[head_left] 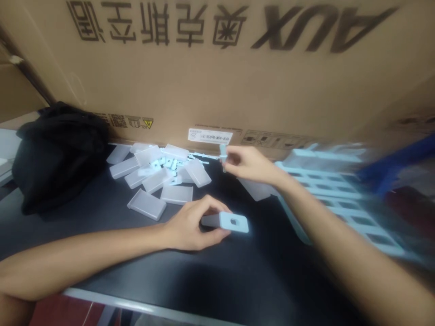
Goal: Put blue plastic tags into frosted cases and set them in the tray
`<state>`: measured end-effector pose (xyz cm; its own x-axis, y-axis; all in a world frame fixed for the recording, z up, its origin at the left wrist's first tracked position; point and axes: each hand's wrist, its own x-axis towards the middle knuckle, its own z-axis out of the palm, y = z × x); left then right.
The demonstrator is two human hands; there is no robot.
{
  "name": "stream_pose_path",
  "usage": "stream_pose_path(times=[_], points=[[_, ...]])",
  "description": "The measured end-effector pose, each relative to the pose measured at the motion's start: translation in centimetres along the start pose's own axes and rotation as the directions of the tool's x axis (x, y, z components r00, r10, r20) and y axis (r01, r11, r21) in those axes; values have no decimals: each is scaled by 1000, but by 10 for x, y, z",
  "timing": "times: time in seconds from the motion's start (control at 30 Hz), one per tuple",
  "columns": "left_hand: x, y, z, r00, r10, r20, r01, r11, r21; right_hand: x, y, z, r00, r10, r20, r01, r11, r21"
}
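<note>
My left hand (199,224) is closed around a translucent plastic case whose light blue end plate (234,222), with a hole in its middle, faces right. Further back, my right hand (243,164) pinches a small light blue plastic piece (223,154), held upright between thumb and fingers. Behind my left hand lies a loose pile of translucent cases (156,180), with small light blue parts (170,164) scattered among them. One more translucent case (256,189) is partly hidden beneath my right forearm.
A light blue slotted tray (353,210) stands on the right of the black table (136,271), with several pieces at its back. A black cloth bag (59,154) sits at the left. Behind everything rises a large cardboard box (204,86).
</note>
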<state>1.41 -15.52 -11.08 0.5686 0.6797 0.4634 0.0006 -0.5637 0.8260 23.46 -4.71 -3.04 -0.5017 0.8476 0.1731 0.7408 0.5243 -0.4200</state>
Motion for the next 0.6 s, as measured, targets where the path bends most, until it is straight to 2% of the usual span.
stream_pose_path(times=[0.07, 0.13, 0.2, 0.3, 0.6], points=[[0, 0, 1, 999, -34, 10, 34, 999, -10, -29, -11, -10, 993, -99, -71, 114, 960, 256], [0, 0, 1, 998, -57, 13, 57, 998, -21, -56, -23, -17, 978, -154, -139, 195, 909, 369], [0, 0, 2, 997, -82, 11, 82, 996, -23, -76, -34, -19, 971, -187, -152, 231, 899, 372], [1, 0, 2, 994, -113, 3, 113, 994, 3, -93, -46, -16, 964, -238, -115, 263, 904, 336], [5, 0, 2, 982, -189, 8, 187, 976, 109, -103, -44, 2, 953, -288, -97, 303, 925, 230]])
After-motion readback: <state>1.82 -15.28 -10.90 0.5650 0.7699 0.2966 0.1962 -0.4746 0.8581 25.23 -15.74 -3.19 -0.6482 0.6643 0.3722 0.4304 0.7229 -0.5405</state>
